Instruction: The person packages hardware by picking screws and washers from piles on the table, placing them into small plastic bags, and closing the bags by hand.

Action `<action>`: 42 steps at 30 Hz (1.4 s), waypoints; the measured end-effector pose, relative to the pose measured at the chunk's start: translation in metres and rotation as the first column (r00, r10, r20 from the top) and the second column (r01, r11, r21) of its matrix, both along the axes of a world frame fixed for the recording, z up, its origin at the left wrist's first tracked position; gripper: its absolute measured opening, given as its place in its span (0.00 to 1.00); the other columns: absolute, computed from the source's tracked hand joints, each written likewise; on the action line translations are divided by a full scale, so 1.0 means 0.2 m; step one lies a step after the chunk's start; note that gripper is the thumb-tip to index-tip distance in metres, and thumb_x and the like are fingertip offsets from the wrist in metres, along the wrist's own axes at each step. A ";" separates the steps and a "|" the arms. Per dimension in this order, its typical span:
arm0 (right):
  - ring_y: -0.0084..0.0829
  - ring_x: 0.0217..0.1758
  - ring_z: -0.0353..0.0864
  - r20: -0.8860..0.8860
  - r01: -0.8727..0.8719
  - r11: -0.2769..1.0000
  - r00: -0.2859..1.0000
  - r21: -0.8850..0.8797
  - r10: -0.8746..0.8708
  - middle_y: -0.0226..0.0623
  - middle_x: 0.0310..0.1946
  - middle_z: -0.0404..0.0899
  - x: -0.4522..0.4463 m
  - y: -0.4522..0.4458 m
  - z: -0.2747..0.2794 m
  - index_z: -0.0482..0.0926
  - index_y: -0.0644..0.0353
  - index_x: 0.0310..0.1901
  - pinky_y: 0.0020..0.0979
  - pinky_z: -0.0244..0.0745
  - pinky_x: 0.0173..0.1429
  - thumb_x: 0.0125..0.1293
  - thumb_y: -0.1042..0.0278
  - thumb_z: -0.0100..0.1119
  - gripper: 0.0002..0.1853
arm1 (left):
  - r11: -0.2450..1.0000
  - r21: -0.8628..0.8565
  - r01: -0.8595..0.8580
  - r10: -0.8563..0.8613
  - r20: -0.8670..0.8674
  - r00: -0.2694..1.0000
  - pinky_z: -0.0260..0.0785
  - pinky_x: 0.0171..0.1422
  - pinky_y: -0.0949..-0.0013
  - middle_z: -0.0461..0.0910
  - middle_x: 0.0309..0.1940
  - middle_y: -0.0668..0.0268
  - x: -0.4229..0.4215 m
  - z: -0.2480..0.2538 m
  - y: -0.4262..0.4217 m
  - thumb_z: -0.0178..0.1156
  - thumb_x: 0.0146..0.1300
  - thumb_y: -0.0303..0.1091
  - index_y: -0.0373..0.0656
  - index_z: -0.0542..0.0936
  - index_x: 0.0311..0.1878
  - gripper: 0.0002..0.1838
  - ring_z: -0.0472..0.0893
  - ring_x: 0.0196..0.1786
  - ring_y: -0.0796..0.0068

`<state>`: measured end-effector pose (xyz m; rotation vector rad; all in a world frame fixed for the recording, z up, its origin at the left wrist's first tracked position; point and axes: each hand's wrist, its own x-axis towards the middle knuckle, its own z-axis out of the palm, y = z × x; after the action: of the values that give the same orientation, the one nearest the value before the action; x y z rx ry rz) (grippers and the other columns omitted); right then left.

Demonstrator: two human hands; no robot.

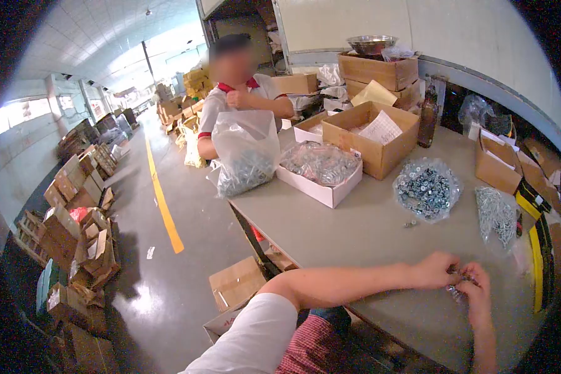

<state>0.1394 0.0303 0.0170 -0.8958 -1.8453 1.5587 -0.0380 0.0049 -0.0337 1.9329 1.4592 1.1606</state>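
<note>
Near the front right of the grey table (330, 246), my left hand (438, 272) and my right hand (477, 288) meet. Fingers of both are closed around small shiny metal fasteners (456, 288), too small to tell their exact kind. Beyond them lies an open clear bag of metal nuts or washers (426, 189), with a few loose metal pieces (410, 224) beside it. A clear bag of long thin screws or nails (496, 215) rests to the right of it.
Across the table a person (249, 93) stands behind a plastic bag of metal parts (246, 162). Nearby are a white box of bagged parts (321, 165), an open cardboard box (371, 140) and a brown bottle (427, 118). Stacked cartons (75, 234) line the aisle.
</note>
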 end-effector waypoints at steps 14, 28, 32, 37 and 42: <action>0.22 0.39 0.73 0.049 -0.031 1.000 0.998 -0.001 0.031 0.27 0.33 0.72 -0.01 -0.01 0.05 0.73 0.58 0.39 0.23 0.67 0.42 0.44 0.76 0.56 0.16 | 0.999 0.044 -0.016 0.019 -0.077 0.997 0.71 0.37 0.49 0.81 0.29 0.48 0.00 -0.03 0.02 0.61 0.59 0.45 0.37 0.80 0.35 0.18 0.80 0.33 0.45; 0.21 0.39 0.72 0.029 -0.049 0.999 0.998 0.023 0.049 0.25 0.33 0.71 0.00 0.01 0.01 0.72 0.57 0.40 0.22 0.67 0.43 0.46 0.77 0.57 0.16 | 0.998 0.055 -0.007 0.008 -0.027 1.000 0.72 0.39 0.50 0.82 0.30 0.49 0.00 -0.04 0.02 0.61 0.60 0.45 0.37 0.81 0.37 0.17 0.81 0.34 0.46; 0.21 0.39 0.72 0.010 -0.040 0.999 0.999 -0.014 0.041 0.25 0.33 0.71 0.00 0.01 0.00 0.72 0.57 0.40 0.22 0.66 0.43 0.46 0.78 0.57 0.16 | 0.999 0.044 -0.030 0.031 -0.029 0.999 0.71 0.38 0.50 0.82 0.30 0.49 0.01 -0.02 0.00 0.61 0.59 0.45 0.38 0.80 0.37 0.18 0.81 0.33 0.46; 0.21 0.40 0.72 0.042 -0.034 0.999 0.998 -0.016 0.035 0.25 0.33 0.71 0.00 0.00 0.02 0.72 0.57 0.40 0.22 0.66 0.44 0.46 0.79 0.57 0.16 | 0.999 0.021 -0.025 0.026 -0.036 0.999 0.71 0.37 0.50 0.81 0.28 0.49 0.00 0.00 0.00 0.62 0.58 0.46 0.38 0.80 0.36 0.18 0.81 0.32 0.46; 0.21 0.40 0.72 0.031 -0.012 1.000 0.999 -0.025 0.012 0.25 0.33 0.71 -0.01 -0.01 0.02 0.72 0.57 0.40 0.22 0.66 0.44 0.46 0.79 0.57 0.16 | 0.999 0.034 -0.023 0.024 -0.042 0.999 0.71 0.36 0.50 0.81 0.27 0.49 0.00 0.00 0.00 0.62 0.58 0.47 0.38 0.80 0.35 0.18 0.81 0.31 0.46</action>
<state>0.1382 0.0291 0.0209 -0.9265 -1.8596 1.5871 -0.0377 0.0039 -0.0335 1.9792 1.4967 1.1685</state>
